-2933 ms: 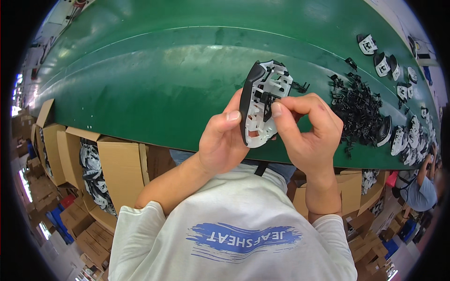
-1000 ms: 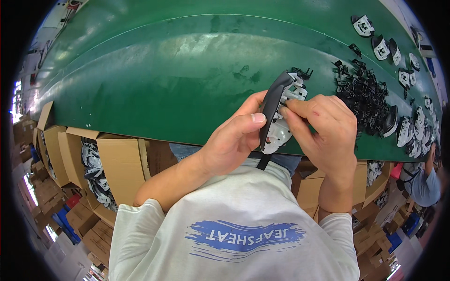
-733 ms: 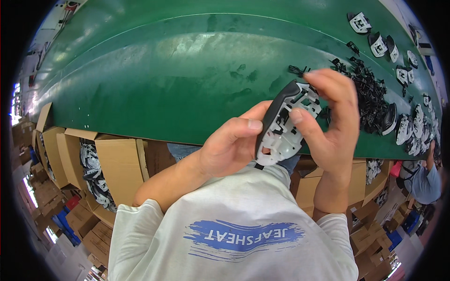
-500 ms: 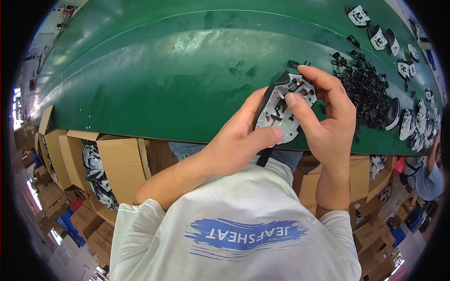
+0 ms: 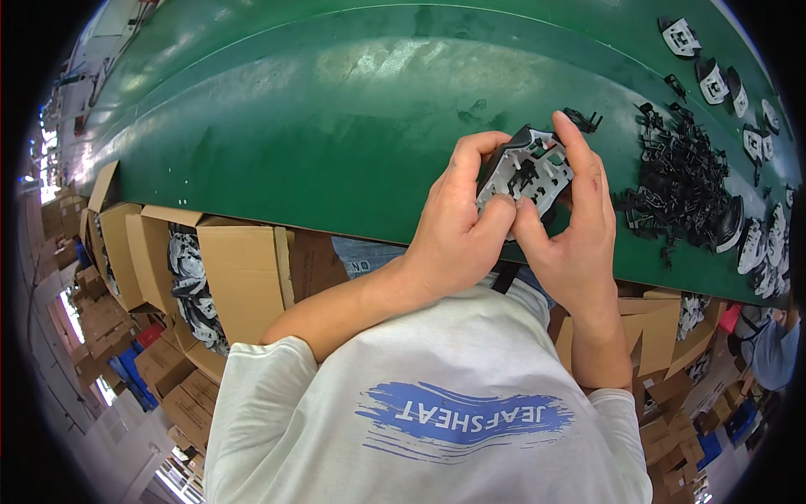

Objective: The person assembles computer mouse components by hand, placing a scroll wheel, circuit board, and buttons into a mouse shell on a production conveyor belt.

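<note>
A plastic shell (image 5: 547, 172), shaped like a computer mouse cover, is held up between both hands just over the table's near edge. Its outside is black, and its light grey inside faces up with posts and openings. A small black plastic part (image 5: 522, 178) sits inside it. My left hand (image 5: 453, 231) wraps the shell's left side, with its thumb at the lower end. On the other side my right hand (image 5: 581, 227) grips it, index finger along the far right edge and thumb beside the left thumb. The thumbs and fingers hide the lower end.
One loose black part (image 5: 583, 121) lies just beyond the right fingers. A heap of black parts (image 5: 684, 172) is to the right on the green table (image 5: 336, 143), with several shells (image 5: 714, 81) further out. Cardboard boxes (image 5: 239, 260) stand below the table edge; a person (image 5: 772, 349) is at far right.
The shell has tilted, its lower end now nearer my body and more covered. Both thumbs have come together at that end; the right thumb has moved down from the middle. The view has shifted slightly.
</note>
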Available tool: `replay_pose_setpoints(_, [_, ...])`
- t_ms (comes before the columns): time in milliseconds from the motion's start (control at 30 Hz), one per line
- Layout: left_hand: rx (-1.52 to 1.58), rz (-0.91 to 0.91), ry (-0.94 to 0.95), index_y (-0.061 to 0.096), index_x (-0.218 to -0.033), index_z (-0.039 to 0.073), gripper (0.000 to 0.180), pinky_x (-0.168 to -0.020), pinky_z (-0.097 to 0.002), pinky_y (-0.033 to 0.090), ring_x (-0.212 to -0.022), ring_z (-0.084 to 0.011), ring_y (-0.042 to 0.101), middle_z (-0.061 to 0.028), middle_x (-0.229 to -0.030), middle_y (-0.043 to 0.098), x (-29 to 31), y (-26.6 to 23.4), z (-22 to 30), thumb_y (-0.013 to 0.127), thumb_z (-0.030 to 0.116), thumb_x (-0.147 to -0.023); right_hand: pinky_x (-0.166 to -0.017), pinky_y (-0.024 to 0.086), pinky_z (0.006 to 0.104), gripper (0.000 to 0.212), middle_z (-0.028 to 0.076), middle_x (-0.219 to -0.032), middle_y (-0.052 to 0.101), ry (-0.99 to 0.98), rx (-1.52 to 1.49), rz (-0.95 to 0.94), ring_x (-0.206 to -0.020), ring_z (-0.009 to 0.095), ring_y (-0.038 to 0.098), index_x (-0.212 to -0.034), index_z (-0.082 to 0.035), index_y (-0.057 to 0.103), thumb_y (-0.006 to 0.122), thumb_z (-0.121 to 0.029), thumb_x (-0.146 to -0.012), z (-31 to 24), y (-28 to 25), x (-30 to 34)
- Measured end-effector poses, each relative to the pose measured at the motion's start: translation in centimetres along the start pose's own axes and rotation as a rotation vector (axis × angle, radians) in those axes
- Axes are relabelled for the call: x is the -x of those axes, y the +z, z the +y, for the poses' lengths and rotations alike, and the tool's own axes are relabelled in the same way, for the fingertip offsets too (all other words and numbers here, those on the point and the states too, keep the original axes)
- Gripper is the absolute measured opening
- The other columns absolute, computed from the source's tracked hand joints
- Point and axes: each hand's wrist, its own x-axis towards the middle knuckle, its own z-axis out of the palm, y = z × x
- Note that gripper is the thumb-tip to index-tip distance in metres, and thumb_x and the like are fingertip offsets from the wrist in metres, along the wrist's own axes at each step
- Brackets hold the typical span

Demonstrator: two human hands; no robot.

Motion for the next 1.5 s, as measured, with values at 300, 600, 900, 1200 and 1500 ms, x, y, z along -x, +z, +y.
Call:
replay_pose_setpoints(300, [-0.130, -0.014, 0.120, 0.049, -0.144, -0.006, 0.048, -0.099, -0.0441, 0.055, -0.114, -0.0402, 0.069, -0.0255, -0.131, 0.065, 0.0, -0.1, -0.9, 0.052, -0.004, -0.097, -0.097, 0.056, 0.0416, 0.083, 0.019, -0.133, 0.061, 0.014, 0.005, 0.023, -0.114, 0.031, 0.065, -0.161, -0.001, 0.044, 0.067, 0.010, -0.083, -0.1, 1.1, 0.5])
replay_pose_setpoints(600, [-0.232, 0.041, 0.225, 0.048, -0.144, -0.007, 0.049, -0.096, -0.0466, 0.056, -0.111, -0.0428, 0.069, -0.0280, -0.128, 0.066, -0.1, -0.4, -1.3, 0.051, -0.005, -0.095, -0.094, 0.055, 0.0404, 0.083, 0.017, -0.127, 0.061, 0.005, -0.044, 0.007, -0.109, 0.030, 0.064, -0.164, -0.005, 0.043, 0.066, 0.008, -0.085, -0.1, 1.5, 0.1])
replay_pose_setpoints(900, [0.165, -0.180, -0.162, 0.030, -0.162, 0.001, 0.064, -0.095, -0.0339, 0.055, -0.121, -0.0184, 0.062, -0.0123, -0.144, 0.058, -0.5, -1.8, 3.4, 0.056, 0.006, -0.104, -0.110, 0.050, 0.0379, 0.088, 0.018, -0.149, 0.053, 0.392, -0.582, -0.192, -0.130, 0.026, 0.061, -0.167, -0.003, 0.036, 0.066, 0.008, -0.085, 0.2, -1.1, -1.3])
replay_pose_setpoints(1200, [0.532, -0.208, -0.402, 0.025, -0.170, 0.006, 0.071, -0.108, -0.0383, 0.053, -0.134, -0.0212, 0.061, -0.0124, -0.154, 0.055, 0.1, -1.9, 7.2, 0.054, 0.029, -0.109, -0.124, 0.037, 0.0380, 0.102, 0.020, -0.165, 0.046, 0.557, -0.881, -0.131, -0.145, 0.027, 0.054, -0.166, 0.005, 0.035, 0.074, -0.013, -0.074, -4.2, -3.2, -2.7])
replay_pose_setpoints(1500, [0.617, -0.210, -0.358, 0.020, -0.171, 0.004, 0.077, -0.121, -0.0414, 0.043, -0.145, -0.0274, 0.053, -0.0182, -0.160, 0.047, 0.6, -1.6, 7.2, 0.055, 0.014, -0.103, -0.124, 0.038, 0.0390, 0.103, 0.022, -0.164, 0.047, 0.501, -0.873, -0.070, -0.145, 0.028, 0.054, -0.166, 0.005, 0.034, 0.068, -0.010, -0.071, -4.0, -2.9, -2.2])
